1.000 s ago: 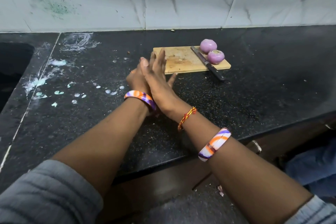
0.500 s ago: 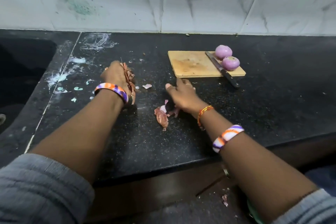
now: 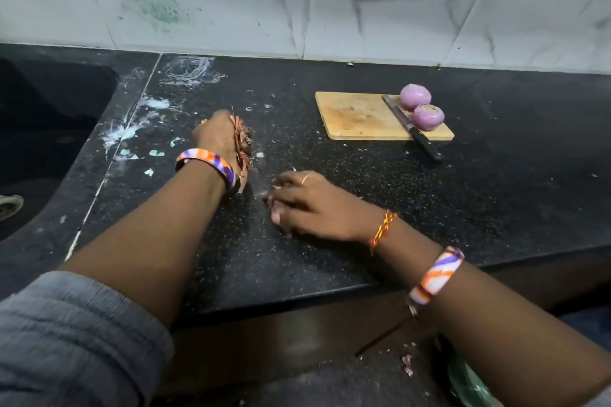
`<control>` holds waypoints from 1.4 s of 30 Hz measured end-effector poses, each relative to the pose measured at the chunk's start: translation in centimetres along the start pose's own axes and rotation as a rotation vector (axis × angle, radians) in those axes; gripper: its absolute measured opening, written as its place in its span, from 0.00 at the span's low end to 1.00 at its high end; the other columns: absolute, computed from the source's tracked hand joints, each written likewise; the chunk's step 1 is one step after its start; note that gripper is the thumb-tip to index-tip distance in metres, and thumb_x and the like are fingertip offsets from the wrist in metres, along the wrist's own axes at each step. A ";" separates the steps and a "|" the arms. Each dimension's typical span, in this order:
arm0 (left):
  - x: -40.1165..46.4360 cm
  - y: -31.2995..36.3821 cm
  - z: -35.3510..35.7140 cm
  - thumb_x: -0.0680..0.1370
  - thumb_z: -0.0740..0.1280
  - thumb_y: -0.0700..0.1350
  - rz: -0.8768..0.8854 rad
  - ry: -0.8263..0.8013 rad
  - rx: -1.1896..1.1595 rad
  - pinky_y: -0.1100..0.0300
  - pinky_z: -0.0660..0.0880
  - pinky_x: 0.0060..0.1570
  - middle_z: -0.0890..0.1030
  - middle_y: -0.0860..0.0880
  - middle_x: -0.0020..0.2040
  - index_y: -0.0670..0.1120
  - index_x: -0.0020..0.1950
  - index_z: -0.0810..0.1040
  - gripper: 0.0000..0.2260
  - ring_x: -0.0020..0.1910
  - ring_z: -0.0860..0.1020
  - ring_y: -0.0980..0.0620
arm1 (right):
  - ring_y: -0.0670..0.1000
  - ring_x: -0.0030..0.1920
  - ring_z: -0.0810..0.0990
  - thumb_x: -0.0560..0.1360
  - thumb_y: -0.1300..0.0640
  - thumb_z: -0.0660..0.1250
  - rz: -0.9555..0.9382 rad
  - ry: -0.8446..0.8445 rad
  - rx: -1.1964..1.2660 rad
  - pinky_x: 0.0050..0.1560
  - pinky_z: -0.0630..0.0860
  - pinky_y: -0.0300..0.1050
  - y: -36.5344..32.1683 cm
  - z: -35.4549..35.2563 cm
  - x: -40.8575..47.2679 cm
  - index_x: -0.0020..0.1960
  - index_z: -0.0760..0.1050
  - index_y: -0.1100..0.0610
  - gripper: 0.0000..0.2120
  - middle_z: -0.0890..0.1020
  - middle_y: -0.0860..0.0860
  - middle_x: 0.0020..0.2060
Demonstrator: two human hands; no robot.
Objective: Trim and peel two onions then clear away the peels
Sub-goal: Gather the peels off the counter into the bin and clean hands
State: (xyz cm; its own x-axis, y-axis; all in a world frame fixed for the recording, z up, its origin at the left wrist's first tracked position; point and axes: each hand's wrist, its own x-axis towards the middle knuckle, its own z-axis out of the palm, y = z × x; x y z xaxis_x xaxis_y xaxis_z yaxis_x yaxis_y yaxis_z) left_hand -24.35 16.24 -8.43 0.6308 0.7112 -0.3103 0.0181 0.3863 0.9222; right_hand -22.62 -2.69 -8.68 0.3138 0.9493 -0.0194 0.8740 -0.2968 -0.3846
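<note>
Black stone worktop carries everything here. My left hand is curled round a bunch of dry brown peels, and they stick out on its right side. My right hand lies low on the worktop, just right of the left one and nearer to me, fingers bent down as if raking up scraps. I cannot tell if it holds any, because the fingers cover what is under them.

Both onions are peeled and sit on the far right end of the wooden board, touching each other, with the knife just beside them.

I think the next move is bringing the right hand's scraps left to the bunch. A few tiny bits lie between the hands, too small to make out. Where the peels should go, I cannot see for sure.
</note>
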 end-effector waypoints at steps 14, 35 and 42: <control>-7.7 -2.3 2.2 0.78 0.61 0.51 -0.104 -0.239 0.137 0.70 0.62 0.19 0.73 0.51 0.18 0.41 0.35 0.74 0.16 0.15 0.66 0.57 | 0.45 0.39 0.81 0.70 0.72 0.67 0.468 0.828 0.629 0.38 0.81 0.39 2.0 -2.5 -1.8 0.41 0.77 0.55 0.12 0.83 0.54 0.41; -9.8 -2.8 5.9 0.77 0.62 0.57 -0.175 -0.361 -0.176 0.64 0.74 0.31 0.77 0.50 0.27 0.47 0.33 0.73 0.17 0.27 0.77 0.52 | 0.44 0.34 0.77 0.69 0.72 0.65 0.439 1.088 0.717 0.36 0.72 0.26 -4.3 -2.2 -1.2 0.46 0.68 0.57 0.14 0.78 0.52 0.37; -8.3 -1.5 5.9 0.75 0.65 0.44 -0.020 -0.160 0.050 0.67 0.61 0.19 0.68 0.52 0.14 0.44 0.31 0.69 0.13 0.13 0.65 0.54 | 0.49 0.39 0.78 0.67 0.75 0.69 0.436 0.671 0.984 0.41 0.80 0.40 -1.4 -7.6 -3.2 0.39 0.73 0.63 0.10 0.77 0.55 0.37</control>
State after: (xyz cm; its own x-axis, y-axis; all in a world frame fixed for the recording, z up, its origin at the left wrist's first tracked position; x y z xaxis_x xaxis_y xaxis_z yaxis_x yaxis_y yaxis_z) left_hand -25.04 6.27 -5.89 0.7454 0.5995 -0.2915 0.0682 0.3664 0.9280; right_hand -22.02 -6.09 -1.12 0.8825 0.4685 0.0422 0.0975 -0.0943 -0.9908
